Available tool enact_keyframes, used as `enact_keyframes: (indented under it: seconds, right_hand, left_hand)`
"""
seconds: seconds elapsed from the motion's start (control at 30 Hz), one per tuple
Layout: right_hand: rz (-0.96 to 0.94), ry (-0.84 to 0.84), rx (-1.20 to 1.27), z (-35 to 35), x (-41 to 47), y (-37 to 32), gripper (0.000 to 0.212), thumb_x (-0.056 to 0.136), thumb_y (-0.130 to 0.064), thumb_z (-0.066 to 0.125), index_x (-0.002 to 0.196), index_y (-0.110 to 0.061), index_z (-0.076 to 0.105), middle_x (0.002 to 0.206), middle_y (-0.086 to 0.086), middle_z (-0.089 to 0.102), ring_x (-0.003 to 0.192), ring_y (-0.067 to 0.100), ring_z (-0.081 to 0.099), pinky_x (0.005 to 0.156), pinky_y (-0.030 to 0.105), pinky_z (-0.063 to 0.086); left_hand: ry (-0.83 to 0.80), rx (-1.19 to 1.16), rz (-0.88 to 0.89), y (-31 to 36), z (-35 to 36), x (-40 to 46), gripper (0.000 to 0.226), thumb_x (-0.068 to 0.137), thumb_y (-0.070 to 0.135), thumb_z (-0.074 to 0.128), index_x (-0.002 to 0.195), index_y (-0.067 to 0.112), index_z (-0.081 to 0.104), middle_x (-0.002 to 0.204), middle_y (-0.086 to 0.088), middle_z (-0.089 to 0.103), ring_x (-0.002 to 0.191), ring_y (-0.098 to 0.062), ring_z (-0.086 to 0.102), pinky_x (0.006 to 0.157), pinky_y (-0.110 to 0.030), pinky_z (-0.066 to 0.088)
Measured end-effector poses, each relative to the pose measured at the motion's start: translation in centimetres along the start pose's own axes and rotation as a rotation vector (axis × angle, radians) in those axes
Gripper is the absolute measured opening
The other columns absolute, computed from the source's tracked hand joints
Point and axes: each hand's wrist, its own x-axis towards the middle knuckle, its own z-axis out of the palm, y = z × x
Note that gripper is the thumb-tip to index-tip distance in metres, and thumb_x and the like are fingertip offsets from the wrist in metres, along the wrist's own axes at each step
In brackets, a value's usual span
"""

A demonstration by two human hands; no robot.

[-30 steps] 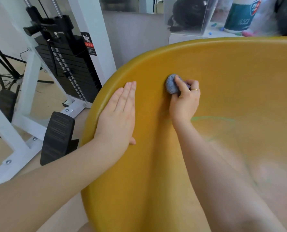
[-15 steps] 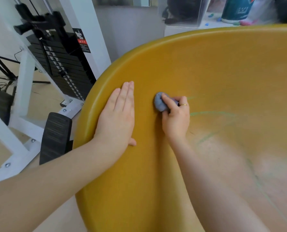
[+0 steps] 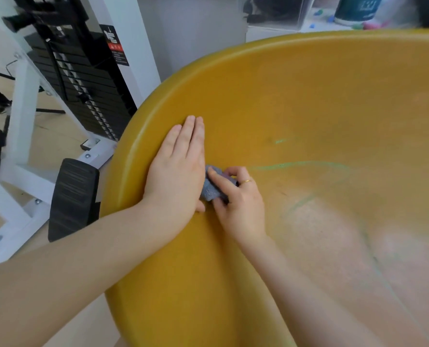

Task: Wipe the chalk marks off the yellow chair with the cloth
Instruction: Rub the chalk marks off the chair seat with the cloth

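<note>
- The yellow chair (image 3: 296, 101) fills most of the view, its curved shell open toward us and its rim sweeping up along the left.
- Left hand (image 3: 177, 169) lies flat on the shell just inside the rim, fingers straight and together, palm pressed down, grasping nothing.
- Right hand (image 3: 238, 204) is curled around the cloth (image 3: 212, 189), a small blue-grey wad, index finger laid across the top and pushing it onto the yellow surface.
- The cloth sits right against the edge of the left hand, touching it or very nearly.
- A thin gold ring (image 3: 246, 181) shows on a right-hand finger.
- Green chalk marks (image 3: 296, 164) run rightward from the right hand in a faint arc, with more pale lines and a smudged, dusty patch lower in the seat.
- Beyond the rim, on the left, a white-framed weight machine (image 3: 83, 78) stands on the floor with its black plate stack.
</note>
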Motion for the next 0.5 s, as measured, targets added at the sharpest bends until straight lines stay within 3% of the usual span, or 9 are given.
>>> enact_keyframes:
  seconds: [0.17,0.3,0.4,0.5]
  right_hand:
    - [0.149,0.187,-0.223,-1.5,5.9,5.2,0.038,0.068,0.000,0.058,0.096,-0.022,0.072,0.095,0.014,0.063,0.071,0.035,0.055,0.045,0.029,0.044]
    - [0.308,0.336,-0.299,-3.4,8.5,9.4,0.042,0.072,0.001,0.056,0.101,-0.025,0.071,0.105,0.014,0.061,0.082,0.038,0.053,0.054,0.032,0.038]
    - [0.426,0.362,-0.260,-3.4,8.9,9.8,0.049,0.074,0.004,0.050,0.108,-0.026,0.068,0.113,0.011,0.056,0.088,0.035,0.050,0.060,0.029,0.031]
    - [0.437,0.298,-0.125,-2.1,7.8,7.5,0.042,0.073,-0.003,0.053,0.109,-0.020,0.068,0.105,0.014,0.056,0.084,0.034,0.056,0.066,0.032,0.037]
  left_hand:
    - [-0.021,0.013,0.007,0.2,0.3,0.2,0.128,0.073,0.065,0.058,0.137,-0.011,-0.024,0.150,-0.024,-0.022,0.142,-0.036,-0.014,0.114,-0.042,-0.009]
    - [-0.044,0.000,0.024,0.2,0.4,0.3,0.127,0.075,0.066,0.056,0.137,-0.010,-0.024,0.150,-0.023,-0.024,0.142,-0.035,-0.015,0.113,-0.042,-0.010]
    - [-0.038,-0.002,0.022,0.1,0.5,0.3,0.126,0.075,0.066,0.055,0.138,-0.010,-0.023,0.150,-0.024,-0.023,0.142,-0.036,-0.015,0.114,-0.042,-0.010]
    - [-0.050,-0.010,0.031,0.0,0.2,0.2,0.126,0.075,0.066,0.056,0.137,-0.011,-0.023,0.149,-0.024,-0.024,0.142,-0.036,-0.015,0.114,-0.042,-0.009]
